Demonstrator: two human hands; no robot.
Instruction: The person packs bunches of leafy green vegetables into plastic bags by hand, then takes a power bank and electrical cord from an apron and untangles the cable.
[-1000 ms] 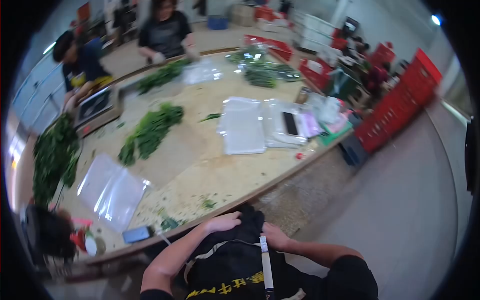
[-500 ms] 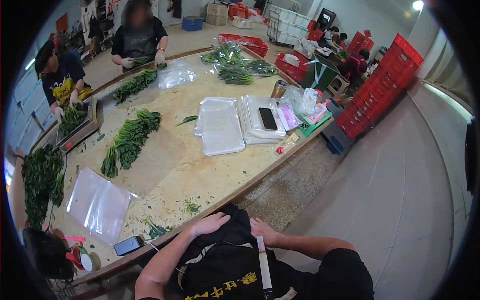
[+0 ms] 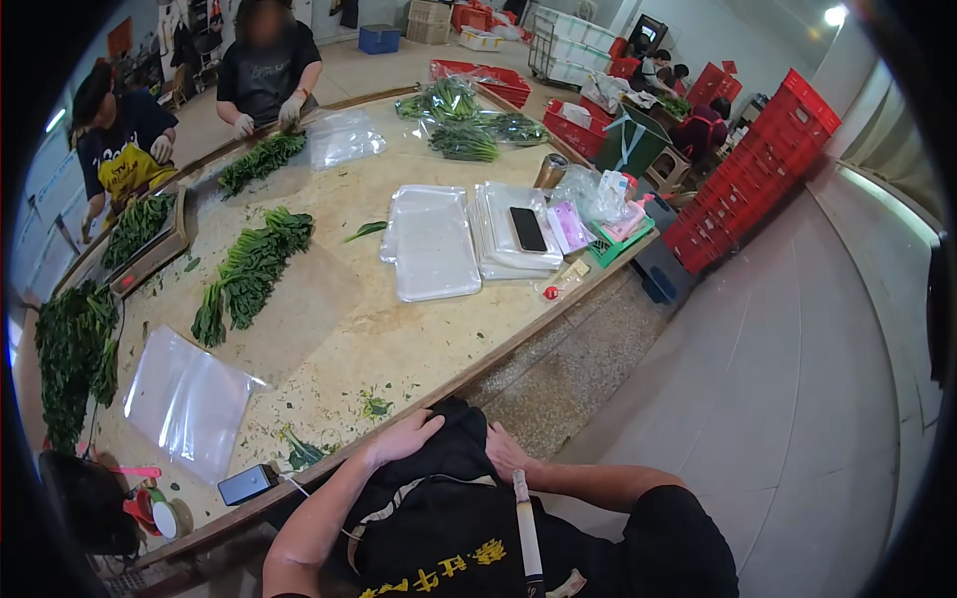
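Beside the near edge of the surface [image 3: 349,344], left grip [image 3: 407,437] and right grip [image 3: 507,452] lay loosely curved on dark cloth [image 3: 461,446], perhaps for rest, any hold on it unclear.

Ahead of our left hand [image 3: 407,437], passage over the bench [image 3: 369,299] between leafy greens [image 3: 261,264] and plastic bags [image 3: 434,244]; one leaf [image 3: 367,230] in it; phone [image 3: 527,229], green basket [image 3: 608,251] obstruct rightward.

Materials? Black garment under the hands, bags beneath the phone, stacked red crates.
Black garment: likely fabric, matte, soft folds.
Bags: apparently clear plastic film, glossy, bright glints along edges.
Stacked red crates: probably rigid plastic, semi-matte, even colour, pierced walls.
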